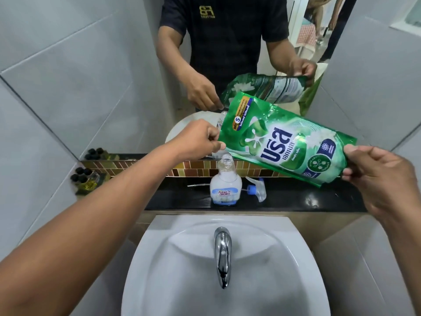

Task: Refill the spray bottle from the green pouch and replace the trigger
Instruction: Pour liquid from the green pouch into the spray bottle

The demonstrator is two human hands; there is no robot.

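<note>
Spray bottle (225, 182): upright on black worktop (296, 197) behind sink (250, 258), neck open, no cap fitted. White and blue label facing camera; white contents visible to about the shoulder, clear above.

Trigger (256, 190): lying on its side on worktop just right of bottle, blue collar toward bottle, clear dip tube running left behind it.

Green pouch (287, 142): held in the air above and to the right of bottle, tilted, lower left corner nearest the open neck but not touching it. Printed front toward camera. Whether corner is cut or torn: cannot tell.

Left hand (200, 140): pinching pouch at its left corner, thumb and fingers closed on the edge, directly above bottle neck.

Right hand (376, 179): gripping pouch at its opposite, right end, thumb on the printed front, fingers at the edge.

Faucet (222, 256): chrome, centred over sink, no water seen running.

Small dark-capped bottles (85, 179): grouped at left end of worktop, against the tiled wall, well apart from spray bottle.

Mirror (239, 53): behind worktop, showing reflection of pouch, both hands and a dark shirt.

Brown mosaic tile strip (193, 168): running along base of mirror, behind bottle.
</note>
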